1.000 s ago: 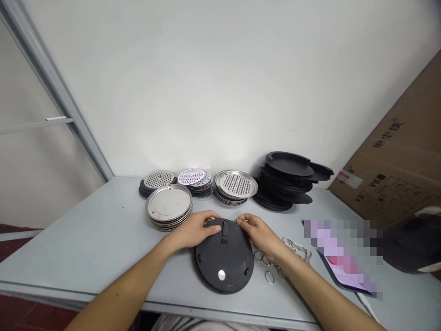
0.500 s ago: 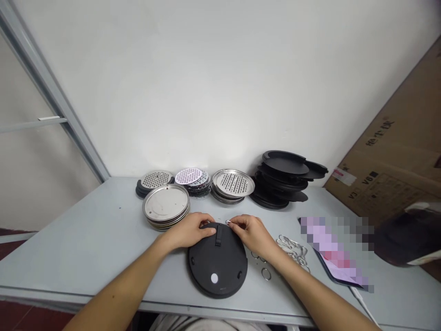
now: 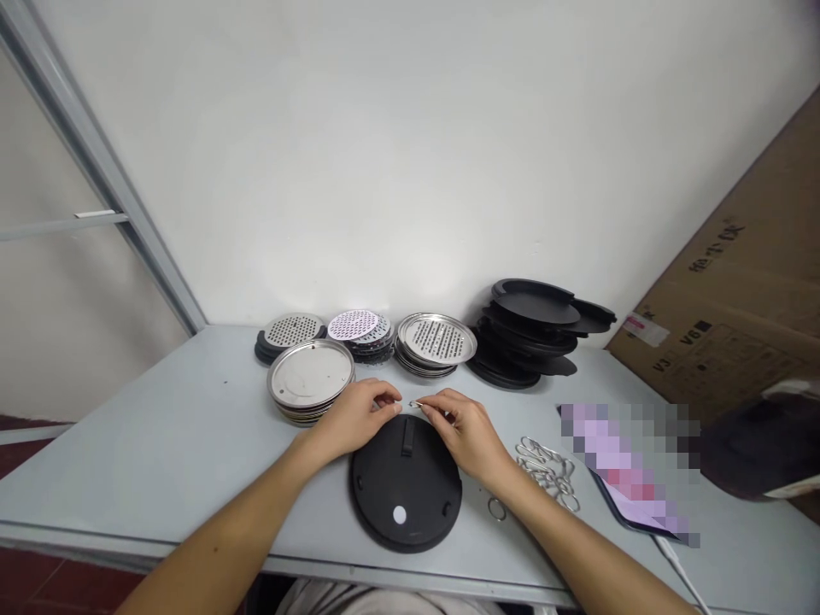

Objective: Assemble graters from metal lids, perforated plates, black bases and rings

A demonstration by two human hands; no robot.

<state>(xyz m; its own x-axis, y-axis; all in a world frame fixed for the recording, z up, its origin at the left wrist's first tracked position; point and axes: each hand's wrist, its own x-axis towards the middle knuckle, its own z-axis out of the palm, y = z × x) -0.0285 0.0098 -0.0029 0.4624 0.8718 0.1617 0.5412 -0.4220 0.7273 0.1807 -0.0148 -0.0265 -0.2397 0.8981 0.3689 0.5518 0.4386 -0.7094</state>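
Note:
My right hand (image 3: 465,427) pinches a small shiny metal clip (image 3: 415,404) between thumb and fingers, just above the top edge of a round black disc (image 3: 410,487). The disc lies on the table with a short strap or tab (image 3: 407,437) near its top, a white dot and two small side lugs. To the left of the clip is my left hand (image 3: 359,418), its thumb and index finger parted with nothing seen between them. Right of my right forearm lies a pile of metal clips (image 3: 544,465), with a loose metal ring (image 3: 496,509) closer in.
Behind my left hand stands a stack of metal plates (image 3: 311,376). Perforated discs (image 3: 295,330), grater plates (image 3: 439,340) and black round trays (image 3: 535,303) line the wall. A phone (image 3: 615,470) with a cable and a cardboard box (image 3: 723,316) are at the right.
My left hand has lifted off the black disc and moved up beside the clip. My right hand has shifted the clip slightly left and up.

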